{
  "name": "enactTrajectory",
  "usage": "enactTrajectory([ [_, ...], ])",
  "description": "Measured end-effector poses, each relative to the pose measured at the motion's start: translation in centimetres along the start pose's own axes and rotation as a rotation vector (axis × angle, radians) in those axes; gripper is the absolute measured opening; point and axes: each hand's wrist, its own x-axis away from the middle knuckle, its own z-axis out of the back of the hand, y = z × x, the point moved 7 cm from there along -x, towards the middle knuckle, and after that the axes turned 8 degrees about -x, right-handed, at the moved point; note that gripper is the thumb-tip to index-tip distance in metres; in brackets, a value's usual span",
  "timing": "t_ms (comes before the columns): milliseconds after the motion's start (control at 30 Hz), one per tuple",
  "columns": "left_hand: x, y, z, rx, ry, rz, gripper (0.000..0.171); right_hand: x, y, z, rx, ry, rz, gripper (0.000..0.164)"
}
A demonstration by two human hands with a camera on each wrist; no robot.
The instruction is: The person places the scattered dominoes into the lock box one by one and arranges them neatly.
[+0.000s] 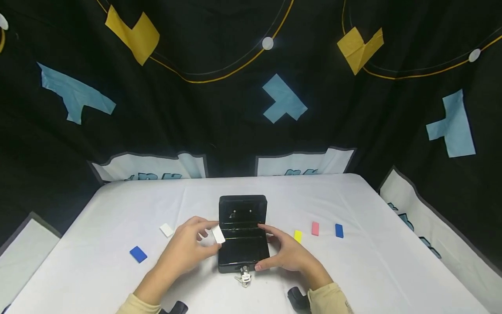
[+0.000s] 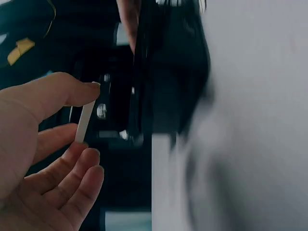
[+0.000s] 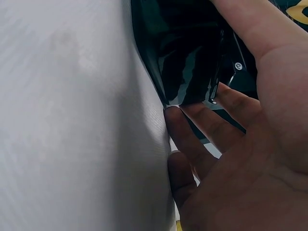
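A black lockable metal cash box (image 1: 244, 252) stands on the table with its lid (image 1: 243, 205) raised and leaning back. A bunch of keys (image 1: 245, 278) hangs from the lock at its front. My left hand (image 1: 186, 244) pinches a small white rectangular tile (image 1: 218, 234) between thumb and fingers, beside the box's left edge. In the left wrist view the tile (image 2: 86, 118) appears edge-on. At the box's right side my right hand (image 1: 288, 253) holds it, thumb by the front corner and index finger near the hinge. The right wrist view shows fingertips (image 3: 174, 118) against the box wall.
Left of the box lie another white tile (image 1: 166, 230) and a blue tile (image 1: 138, 254). To the right are a yellow tile (image 1: 298, 236), a pink tile (image 1: 315, 228) and a blue tile (image 1: 339, 230). A white cloth covers the table (image 1: 376, 279); a black curtain (image 1: 219, 122) hangs behind.
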Motion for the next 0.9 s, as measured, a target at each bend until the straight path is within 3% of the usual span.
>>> enactTrajectory([
  [267, -1.0, 4.2, -3.6, -0.011, -0.116, -0.155, 0.043, 0.0, 0.1, 0.6, 0.012, 0.002, 0.004, 0.102],
  [400, -1.5, 5.5, -5.6, -0.017, -0.178, -0.186, 0.046, 0.0, 0.3, 0.7, -0.021, -0.007, 0.007, 0.101],
  [600, -1.9, 6.2, -7.3, -0.036, -0.220, -0.180, 0.046, 0.0, -0.2, 0.1, -0.022, -0.021, 0.016, 0.101],
  [900, -2.2, 6.0, -9.1, -0.059, -0.278, -0.161, 0.039, -0.1, -0.2, 0.0, -0.012, -0.013, 0.011, 0.101],
])
